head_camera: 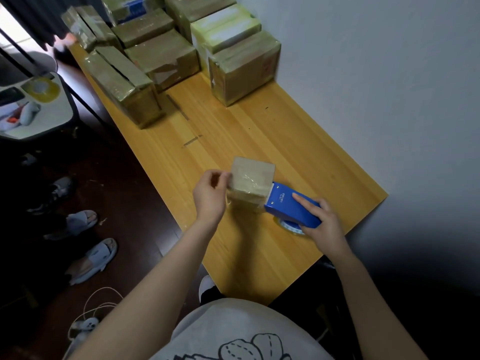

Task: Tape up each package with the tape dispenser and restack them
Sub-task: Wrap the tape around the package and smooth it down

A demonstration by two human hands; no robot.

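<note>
Wooden surface (259, 131), taped boxes (166, 55) stacked at the back. Left hand (210, 196) pinches the small package (252, 183) by its left edge, near the front. It looks light, stiff and tape-slick. Right hand (322, 224) grips the blue tape dispenser (288, 206) against it.

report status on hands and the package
Left hand pinches the small package at its left edge. Right hand grips the blue tape dispenser, its head against the package. Stacked packages sit apart at the far end.
</note>
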